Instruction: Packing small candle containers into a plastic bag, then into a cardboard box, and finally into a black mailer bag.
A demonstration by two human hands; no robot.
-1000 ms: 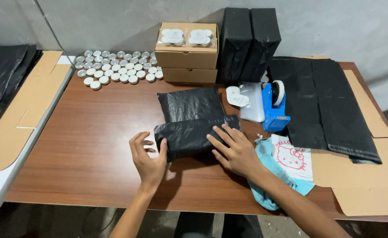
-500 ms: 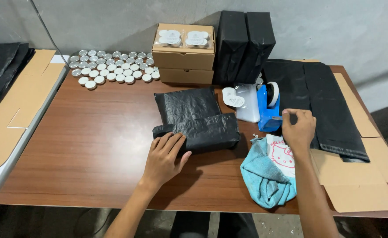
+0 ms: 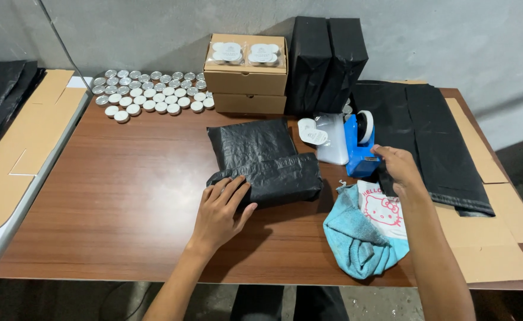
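Note:
A parcel wrapped in black plastic lies in the middle of the brown table, its near flap folded over. My left hand presses flat on the parcel's near left corner, fingers spread. My right hand reaches to the blue tape dispenser just right of the parcel and touches its near end. Whether the fingers grip tape I cannot tell.
Several small round tins sit at the back left. Two stacked cardboard boxes, black wrapped packages, a white bottle, black bags, a blue cloth and flat cardboard surround the work spot.
My right hand left the parcel and moved right to the tape dispenser. My left hand shifted up onto the parcel's folded edge.

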